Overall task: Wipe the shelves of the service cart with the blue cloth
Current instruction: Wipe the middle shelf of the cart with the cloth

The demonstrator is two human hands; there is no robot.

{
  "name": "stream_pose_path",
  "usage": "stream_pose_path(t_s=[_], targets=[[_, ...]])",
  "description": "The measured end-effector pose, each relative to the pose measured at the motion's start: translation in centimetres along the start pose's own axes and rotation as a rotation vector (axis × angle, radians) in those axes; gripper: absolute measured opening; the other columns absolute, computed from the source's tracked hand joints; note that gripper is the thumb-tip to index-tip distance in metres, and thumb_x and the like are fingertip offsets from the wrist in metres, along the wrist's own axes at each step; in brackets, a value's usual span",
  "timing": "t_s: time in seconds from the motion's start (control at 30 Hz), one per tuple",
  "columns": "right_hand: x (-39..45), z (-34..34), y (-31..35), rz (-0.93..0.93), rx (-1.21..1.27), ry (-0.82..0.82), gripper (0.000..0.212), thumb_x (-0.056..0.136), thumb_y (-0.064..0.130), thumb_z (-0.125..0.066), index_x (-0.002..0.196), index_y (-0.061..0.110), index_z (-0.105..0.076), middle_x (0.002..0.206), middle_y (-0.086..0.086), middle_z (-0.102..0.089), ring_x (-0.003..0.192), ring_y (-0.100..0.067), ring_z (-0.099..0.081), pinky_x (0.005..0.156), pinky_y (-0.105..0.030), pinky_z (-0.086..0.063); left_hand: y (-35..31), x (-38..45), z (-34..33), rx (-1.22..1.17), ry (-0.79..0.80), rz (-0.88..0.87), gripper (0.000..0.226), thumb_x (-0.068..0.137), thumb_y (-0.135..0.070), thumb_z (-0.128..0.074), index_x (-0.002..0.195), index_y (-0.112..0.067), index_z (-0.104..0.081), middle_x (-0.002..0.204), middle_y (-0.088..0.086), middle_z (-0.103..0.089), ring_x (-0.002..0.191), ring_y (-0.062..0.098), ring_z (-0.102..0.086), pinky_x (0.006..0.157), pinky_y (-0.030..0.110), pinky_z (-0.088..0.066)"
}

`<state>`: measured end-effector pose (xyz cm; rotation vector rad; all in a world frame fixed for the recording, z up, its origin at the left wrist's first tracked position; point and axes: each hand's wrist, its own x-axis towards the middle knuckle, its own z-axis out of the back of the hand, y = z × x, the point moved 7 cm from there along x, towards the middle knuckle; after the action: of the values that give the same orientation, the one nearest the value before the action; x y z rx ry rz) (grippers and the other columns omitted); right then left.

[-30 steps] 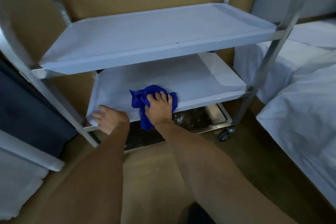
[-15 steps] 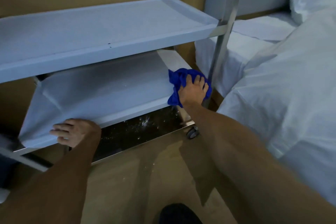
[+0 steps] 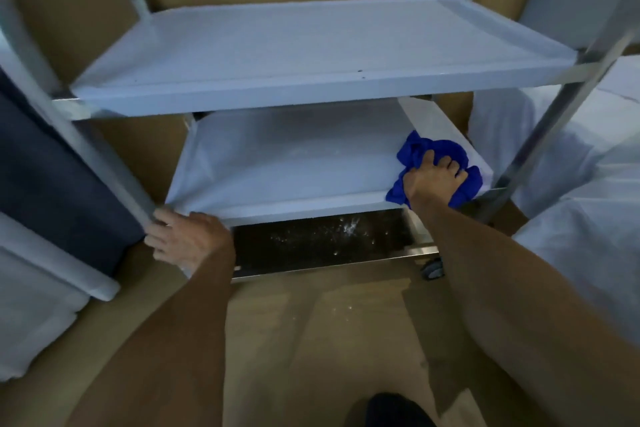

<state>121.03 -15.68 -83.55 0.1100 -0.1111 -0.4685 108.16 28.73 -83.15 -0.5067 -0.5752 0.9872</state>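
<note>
A service cart with metal posts stands in front of me, carrying a white top shelf (image 3: pixel 311 55), a white middle shelf (image 3: pixel 287 170) and a dark bottom shelf (image 3: pixel 318 243) speckled with white crumbs. My right hand (image 3: pixel 433 177) presses the crumpled blue cloth (image 3: pixel 412 149) onto the right end of the middle shelf, fingers closed over it. The front left corner of the middle shelf, beside the cart's post, is gripped by my left hand (image 3: pixel 187 239).
White bedding (image 3: pixel 581 204) lies close on the right of the cart. A dark blue panel (image 3: pixel 52 191) and white bedding (image 3: pixel 31 315) sit at the left. A caster wheel (image 3: pixel 433 269) shows at the cart's lower right. The floor is brown wood.
My right hand slid the blue cloth from the middle of the middle shelf to its right end. My left hand stayed on the front left corner. My view swung right, then back.
</note>
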Motion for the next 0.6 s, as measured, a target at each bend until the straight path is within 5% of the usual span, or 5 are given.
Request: stream_pose_path(t_s=[0.1,0.2,0.6], targets=[[-2.9,-0.6,6.1,0.072,-0.032,0.032,0.062,0.098,0.044,-0.041,0.151,0.016,-0.026,0.153,-0.023,-0.032,0.140,-0.041,-0.029,0.118,-0.053,-0.017,3.8,4.1,1.0,-0.173,-0.029,0.317,0.048,0.091,-0.030,-0.048,0.133,-0.007,-0.042,0.135,0.020,-0.046,0.118,0.038,-0.047,0.091,0.047,-0.041],[-6.1,-1.1,12.7,0.138,-0.019,0.065,0.065,0.097,0.042,-0.041,0.153,0.015,-0.022,0.154,-0.023,-0.029,0.142,-0.039,-0.026,0.118,-0.051,-0.015,3.9,7.0,-0.2,-0.324,0.137,0.235,0.038,0.098,-0.033,-0.043,0.123,-0.006,-0.048,0.121,0.023,-0.059,0.110,0.042,-0.057,0.090,0.048,-0.045],[-20.6,-3.5,40.4,0.843,0.108,0.084,0.055,0.092,0.034,-0.049,0.145,0.024,-0.038,0.149,-0.013,-0.040,0.139,-0.032,-0.031,0.117,-0.049,-0.015,4.4,8.2,-0.1,-0.289,0.144,0.165,0.028,0.100,-0.033,-0.047,0.106,-0.006,-0.049,0.108,0.020,-0.064,0.102,0.039,-0.059,0.083,0.045,-0.044]])
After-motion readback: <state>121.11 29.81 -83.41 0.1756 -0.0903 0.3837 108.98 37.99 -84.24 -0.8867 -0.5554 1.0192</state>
